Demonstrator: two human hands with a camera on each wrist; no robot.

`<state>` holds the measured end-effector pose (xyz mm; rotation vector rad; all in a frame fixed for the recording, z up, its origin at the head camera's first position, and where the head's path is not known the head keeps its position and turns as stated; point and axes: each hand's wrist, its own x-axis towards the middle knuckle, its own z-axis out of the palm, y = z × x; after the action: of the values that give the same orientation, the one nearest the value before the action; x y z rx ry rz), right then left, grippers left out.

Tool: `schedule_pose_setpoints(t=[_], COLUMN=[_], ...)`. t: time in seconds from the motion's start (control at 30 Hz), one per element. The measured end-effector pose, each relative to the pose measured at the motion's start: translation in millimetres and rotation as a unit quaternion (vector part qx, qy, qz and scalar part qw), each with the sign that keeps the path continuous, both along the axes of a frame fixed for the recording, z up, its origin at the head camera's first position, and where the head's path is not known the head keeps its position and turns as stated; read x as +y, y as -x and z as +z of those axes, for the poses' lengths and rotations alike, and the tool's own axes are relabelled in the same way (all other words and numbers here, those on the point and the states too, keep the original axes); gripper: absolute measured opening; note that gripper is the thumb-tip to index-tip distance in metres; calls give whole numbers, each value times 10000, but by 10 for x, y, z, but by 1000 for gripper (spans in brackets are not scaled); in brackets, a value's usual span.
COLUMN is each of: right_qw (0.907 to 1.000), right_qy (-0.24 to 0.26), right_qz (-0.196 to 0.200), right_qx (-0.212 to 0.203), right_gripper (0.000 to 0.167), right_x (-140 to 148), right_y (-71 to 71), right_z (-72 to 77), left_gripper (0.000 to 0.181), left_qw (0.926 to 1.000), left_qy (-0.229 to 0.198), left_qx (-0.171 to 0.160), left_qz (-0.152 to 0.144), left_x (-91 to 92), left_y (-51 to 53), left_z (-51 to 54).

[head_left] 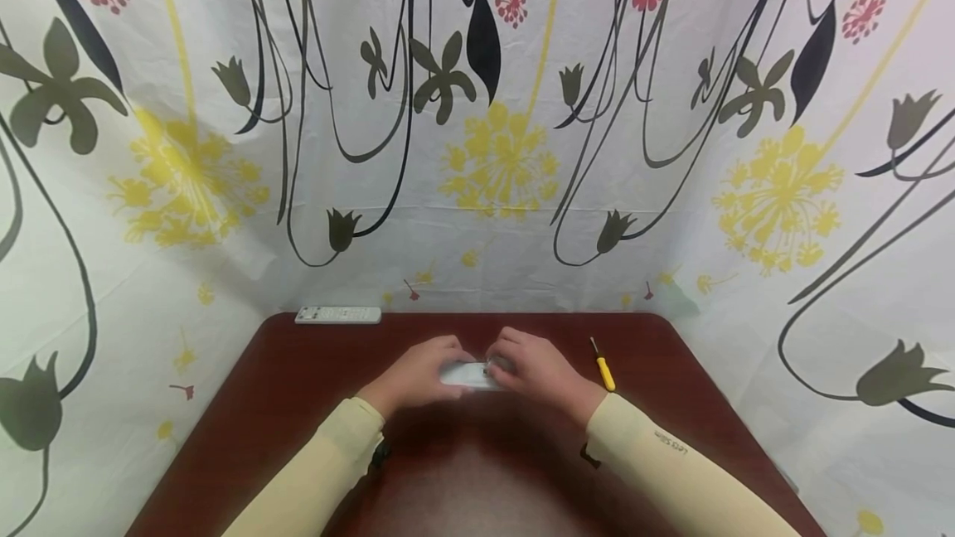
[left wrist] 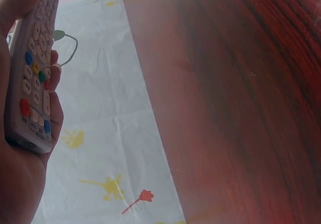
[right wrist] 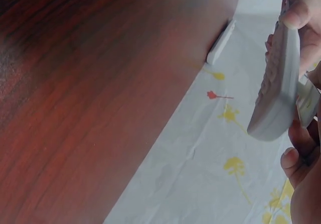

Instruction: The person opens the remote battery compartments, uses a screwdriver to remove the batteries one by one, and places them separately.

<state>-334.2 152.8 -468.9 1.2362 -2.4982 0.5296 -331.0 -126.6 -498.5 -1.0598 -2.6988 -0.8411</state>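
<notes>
A white remote control (head_left: 461, 374) is held over the table by my left hand (head_left: 424, 367). In the left wrist view the remote's (left wrist: 31, 91) button side shows, with red, blue, yellow and green keys among the white ones. My left thumb lies along its edge and the fingers curl behind. At the remote's back, my right hand (right wrist: 306, 189) pinches a small white battery cover (right wrist: 307, 102), partly hidden by the fingers. The cover stands tilted away from the remote's body (right wrist: 278, 91). From the head camera, my right hand (head_left: 533, 367) hides the remote's right end.
A second white remote (head_left: 339, 316) lies at the far left edge of the dark red table (head_left: 298, 437). To the right of my right hand lies a screwdriver (head_left: 604, 373) with a yellow handle. A flower-patterned curtain (head_left: 477, 263) surrounds the table's back and sides.
</notes>
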Motion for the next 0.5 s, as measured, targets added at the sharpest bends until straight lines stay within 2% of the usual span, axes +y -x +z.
schedule_pose_setpoints(t=[0.13, 0.3, 0.5], right_qw=[9997, 9973, 9920], right_qy=[83, 185, 344], right_qz=[-217, -715, -1209], right_qx=[59, -21, 123], right_gripper=[16, 17, 12], right_x=[49, 143, 292], right_y=[31, 90, 225], right_z=[12, 44, 89], left_gripper=[40, 42, 42], left_qw=[10000, 9999, 9999], left_qy=[3, 82, 60], left_qx=[8, 50, 27], left_qz=[23, 116, 147], left_x=[-4, -6, -22], left_y=[-2, -9, -11], left_z=[-6, -25, -40])
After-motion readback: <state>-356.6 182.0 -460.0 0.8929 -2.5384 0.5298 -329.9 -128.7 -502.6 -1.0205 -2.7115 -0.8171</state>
